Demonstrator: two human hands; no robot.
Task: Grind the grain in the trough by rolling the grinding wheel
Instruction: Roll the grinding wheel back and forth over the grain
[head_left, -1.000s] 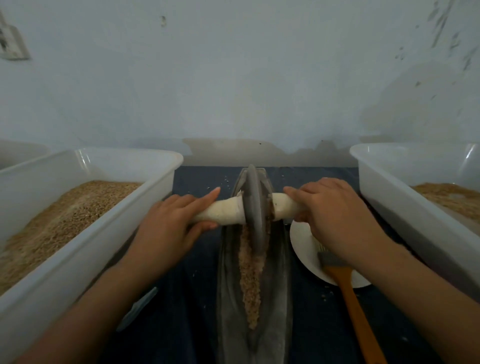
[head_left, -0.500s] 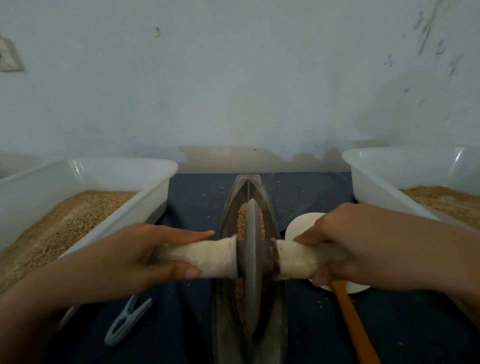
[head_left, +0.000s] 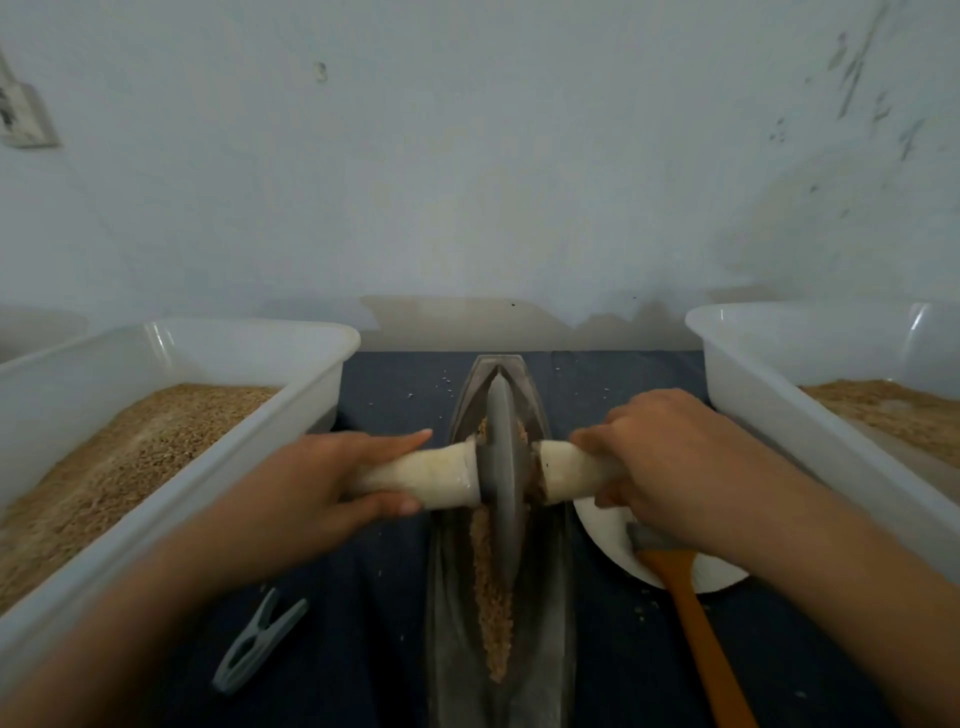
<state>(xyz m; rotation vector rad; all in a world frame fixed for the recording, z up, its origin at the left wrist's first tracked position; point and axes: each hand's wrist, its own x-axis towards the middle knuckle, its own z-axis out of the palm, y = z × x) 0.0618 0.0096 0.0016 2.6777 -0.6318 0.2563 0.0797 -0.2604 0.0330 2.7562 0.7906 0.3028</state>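
Left hand (head_left: 306, 486), right hand (head_left: 660, 467) curled round wheel handle (head_left: 426, 475)

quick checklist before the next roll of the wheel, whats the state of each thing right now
1. Left hand grips its handle: ok.
2. Right hand grips its handle: ok.
3. Wheel upright in the trough: ok.
4. Grain lies in the groove on the near side of the wheel: ok.
5. Brush and plate lie beside the trough, not in it: ok.
6. Grain fine enough: cannot tell.
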